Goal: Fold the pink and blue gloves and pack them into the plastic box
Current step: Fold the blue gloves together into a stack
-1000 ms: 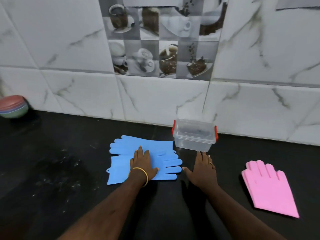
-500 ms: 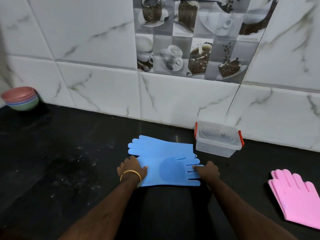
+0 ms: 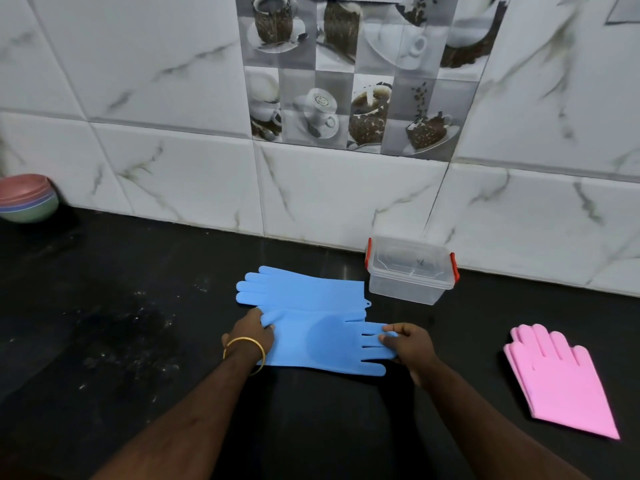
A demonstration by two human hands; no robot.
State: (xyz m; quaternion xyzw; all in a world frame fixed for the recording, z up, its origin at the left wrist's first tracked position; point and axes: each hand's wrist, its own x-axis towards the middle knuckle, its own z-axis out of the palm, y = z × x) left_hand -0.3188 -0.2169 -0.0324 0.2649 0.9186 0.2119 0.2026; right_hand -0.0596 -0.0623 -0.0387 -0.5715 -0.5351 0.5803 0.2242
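Two blue gloves lie flat on the black counter, overlapping. The far blue glove (image 3: 298, 289) points its fingers left; the near blue glove (image 3: 325, 344) points its fingers right. My left hand (image 3: 251, 332) pinches the near glove's cuff end at its left edge. My right hand (image 3: 408, 344) pinches that glove's fingertips. The clear plastic box (image 3: 410, 271) with red clips stands closed against the wall, just behind and right of the gloves. The pink gloves (image 3: 561, 379) lie stacked at the right, fingers pointing away from me.
A stack of coloured bowls (image 3: 26, 199) sits at the far left against the tiled wall (image 3: 346, 188). The black counter (image 3: 121, 323) has pale dusty specks on its left part.
My left hand slid from the middle of the near glove to its left end. My right hand came off the counter and took hold of the glove's fingertips. The view shifted left.
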